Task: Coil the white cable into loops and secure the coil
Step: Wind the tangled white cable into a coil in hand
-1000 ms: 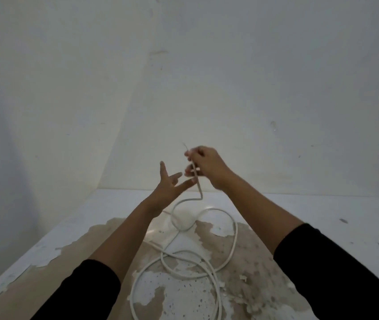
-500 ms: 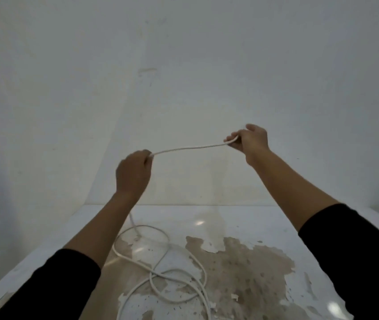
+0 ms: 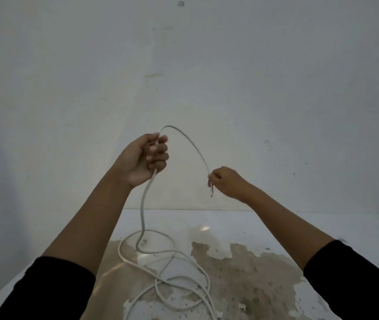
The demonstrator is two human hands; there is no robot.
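Observation:
The white cable (image 3: 142,213) is held up in the air between both hands. My left hand (image 3: 145,157) is closed in a fist around it, palm toward me. From the top of that fist the cable arches over to my right hand (image 3: 226,180), which pinches it just above its free end; a short tip hangs below the fingers. Below my left fist the cable drops to the table and lies there in loose, tangled loops (image 3: 172,269) between my forearms.
The table (image 3: 264,227) has a white top with a large patch of peeled paint showing brown. A bare white wall (image 3: 207,77) rises right behind it. Small paint flakes (image 3: 241,307) lie near the front.
The stretch between my hands was nearly straight; now it bows upward in an arch. My right hand has dropped lower and come closer to my left, which has turned palm toward me.

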